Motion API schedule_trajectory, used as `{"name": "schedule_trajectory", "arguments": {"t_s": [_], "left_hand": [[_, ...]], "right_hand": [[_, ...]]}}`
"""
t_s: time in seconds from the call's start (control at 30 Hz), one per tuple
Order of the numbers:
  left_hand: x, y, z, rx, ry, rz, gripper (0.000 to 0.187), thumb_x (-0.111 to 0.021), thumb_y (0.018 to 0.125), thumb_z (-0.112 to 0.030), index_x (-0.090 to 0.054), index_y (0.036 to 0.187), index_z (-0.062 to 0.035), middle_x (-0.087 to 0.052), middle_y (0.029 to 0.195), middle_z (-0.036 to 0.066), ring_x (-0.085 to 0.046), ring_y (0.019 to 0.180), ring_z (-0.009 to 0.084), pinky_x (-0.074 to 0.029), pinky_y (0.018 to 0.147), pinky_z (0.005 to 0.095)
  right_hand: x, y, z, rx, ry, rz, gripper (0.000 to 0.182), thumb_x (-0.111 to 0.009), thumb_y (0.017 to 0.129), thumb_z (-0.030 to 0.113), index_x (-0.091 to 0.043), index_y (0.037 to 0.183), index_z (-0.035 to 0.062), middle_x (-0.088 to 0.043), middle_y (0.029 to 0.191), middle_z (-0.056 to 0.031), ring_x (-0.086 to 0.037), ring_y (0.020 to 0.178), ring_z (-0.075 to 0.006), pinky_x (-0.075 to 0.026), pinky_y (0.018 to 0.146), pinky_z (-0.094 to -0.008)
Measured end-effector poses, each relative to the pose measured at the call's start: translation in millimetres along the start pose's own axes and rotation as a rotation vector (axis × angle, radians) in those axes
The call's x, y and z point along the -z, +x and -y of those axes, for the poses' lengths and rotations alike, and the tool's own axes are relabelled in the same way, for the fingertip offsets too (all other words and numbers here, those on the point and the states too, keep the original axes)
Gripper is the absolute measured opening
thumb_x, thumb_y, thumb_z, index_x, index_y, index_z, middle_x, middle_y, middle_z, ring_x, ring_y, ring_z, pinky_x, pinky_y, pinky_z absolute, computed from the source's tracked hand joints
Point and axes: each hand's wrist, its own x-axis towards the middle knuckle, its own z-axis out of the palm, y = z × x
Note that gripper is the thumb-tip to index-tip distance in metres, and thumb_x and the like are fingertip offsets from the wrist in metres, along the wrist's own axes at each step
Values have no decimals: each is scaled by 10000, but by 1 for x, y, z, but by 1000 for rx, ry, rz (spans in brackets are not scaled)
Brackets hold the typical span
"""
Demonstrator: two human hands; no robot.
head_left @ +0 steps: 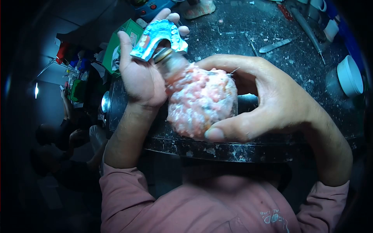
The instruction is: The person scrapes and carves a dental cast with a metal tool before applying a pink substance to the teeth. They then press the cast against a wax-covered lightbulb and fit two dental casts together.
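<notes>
A blue dental cast (pixel 160 32) with a row of pale teeth lies in my left hand (pixel 142 83), which is palm up with the fingers curled behind it and the thumb at its side. My right hand (pixel 272 95) grips a bottle (pixel 202 103) crusted all over with lumpy pink and white material. The bottle is tilted, its blurred glass neck (pixel 169 62) pointing up and left. That neck overlaps the lower opening of the cast in this view. Right thumb and fingers are spread around opposite sides of the bottle.
On the dark, speckled bench (pixel 221 42) lie a small knife (pixel 276 45) and a corded handpiece (pixel 307 29). A white cup (pixel 350 76) stands at the right. Left are a green box (pixel 130 33) and, farther off, other people (pixel 66 136). A pinkish cast (pixel 200 9) sits at the back.
</notes>
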Motion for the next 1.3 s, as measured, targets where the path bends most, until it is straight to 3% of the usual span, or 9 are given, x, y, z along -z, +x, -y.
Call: {"name": "schedule_trajectory", "arguments": {"t_s": [0.13, 0.27, 0.37, 0.6, 0.77, 0.9, 1.03, 1.13, 1.3], "left_hand": [[-2, 5, 4, -96, 75, -352, 826, -243, 1010, -623, -358, 1427, 81, -499, 1385, 236, -538, 1246, 329, -452, 1040, 394], [9, 7, 1, -83, 17, -391, 787, -285, 1034, -542, -280, 1441, 131, -411, 1443, 305, -505, 1285, 367, -477, 1031, 410], [3, 10, 3, -109, 150, -496, 781, -278, 1023, -583, -399, 1360, 111, -537, 1296, 272, -590, 1160, 335, -515, 969, 408], [-18, 2, 7, -572, 722, -126, 723, -200, 1022, -595, -475, 1262, 29, -588, 1153, 194, -624, 1048, 261, -527, 915, 394], [-31, -6, 9, -570, 494, -82, 695, -224, 1035, -548, -474, 1276, 55, -590, 1067, 152, -620, 1002, 240, -509, 921, 356], [-36, -11, 10, -500, 551, -106, 716, -208, 1036, -557, -546, 1197, 53, -588, 984, 105, -613, 955, 208, -504, 894, 330], [-36, -11, 12, -531, 522, -75, 742, -190, 1024, -601, -546, 1183, 30, -573, 962, 101, -599, 961, 198, -490, 883, 337], [-31, -10, 14, -683, 745, 2, 677, -148, 1052, -532, -529, 1168, 17, -585, 1051, 93, -529, 984, 141, -406, 947, 293], [-47, -13, 20, -709, 902, -160, 660, -250, 1027, -543, -490, 1232, 36, -561, 1135, 147, -537, 1057, 195, -409, 978, 340]], "right_hand": [[25, 2, 9, 28, 65, -42, 735, -846, 702, 232, -530, 1306, -42, -646, 1171, -119, -614, 1098, -178, -462, 992, -321], [56, 7, 0, 105, -255, -224, 687, -842, 735, 185, -531, 1301, -49, -653, 1165, -122, -627, 1082, -179, -483, 987, -331], [55, 22, -7, 67, -217, -321, 683, -832, 749, 122, -492, 1314, -56, -647, 1155, -132, -617, 1092, -173, -489, 970, -317], [70, 77, -36, 130, -575, -480, 801, -874, 728, 237, -454, 1343, -56, -625, 1213, -163, -619, 1108, -187, -475, 990, -322], [77, 93, -36, 95, -838, -495, 908, -849, 734, 400, -418, 1385, -63, -609, 1254, -223, -628, 1136, -274, -469, 1004, -354], [40, 62, -36, 308, -1206, -844, 767, -758, 833, 414, -432, 1380, -13, -619, 1189, -230, -608, 1131, -317, -466, 985, -407], [-26, 7, 3, 257, -359, -275, 435, -747, 878, 185, -536, 1215, 9, -682, 1006, -114, -680, 902, -172, -555, 780, -299], [-56, 6, 4, 198, -81, -307, 426, -739, 836, -31, -550, 1217, -33, -671, 1053, -116, -668, 955, -140, -539, 791, -238], [-40, 12, 9, 175, 76, -302, 382, -679, 885, -27, -558, 1247, -42, -689, 1069, -145, -682, 931, -157, -563, 834, -275]]}}
